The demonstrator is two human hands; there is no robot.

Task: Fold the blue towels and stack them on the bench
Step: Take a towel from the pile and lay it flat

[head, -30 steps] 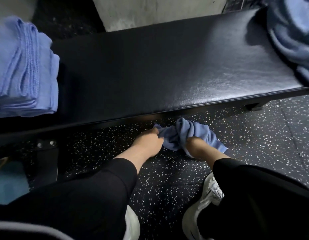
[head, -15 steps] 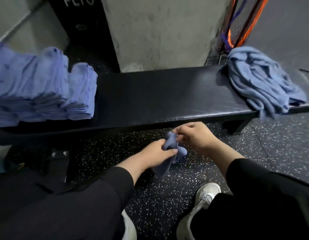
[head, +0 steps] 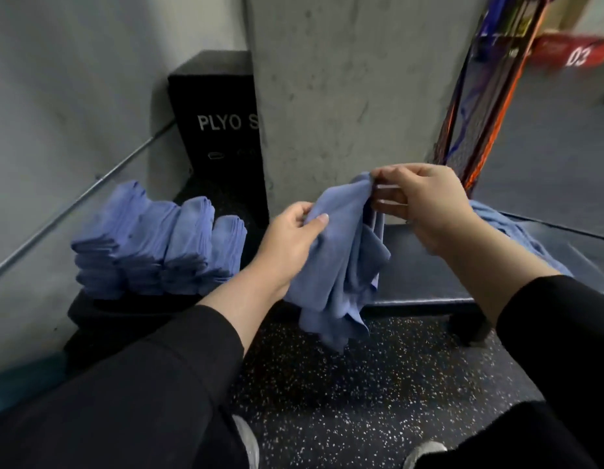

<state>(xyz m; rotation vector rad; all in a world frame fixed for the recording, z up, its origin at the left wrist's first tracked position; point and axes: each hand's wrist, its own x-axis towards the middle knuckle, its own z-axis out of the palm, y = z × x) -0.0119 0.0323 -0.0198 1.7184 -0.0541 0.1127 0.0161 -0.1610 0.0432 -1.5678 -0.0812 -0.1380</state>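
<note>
A crumpled blue towel [head: 341, 265] hangs in the air in front of the black bench [head: 425, 265]. My left hand [head: 290, 242] pinches its left edge, thumb on top. My right hand [head: 425, 204] grips its top corner, a little higher. The towel's lower part dangles over the bench's front edge. Several folded blue towels [head: 158, 245] stand stacked in rows at the bench's left end. A heap of unfolded blue towels [head: 517, 238] lies on the right end, partly hidden behind my right forearm.
A black plyo box [head: 219, 123] stands behind the bench beside a concrete pillar [head: 354, 96]. Orange and blue bands [head: 479, 106] hang at the right. The floor [head: 361, 401] is dark speckled rubber; my shoes show at the bottom edge.
Both hands picked the towel up off the floor and raised it to bench height. The view tilted up, and the towel now hangs spread between the hands.
</note>
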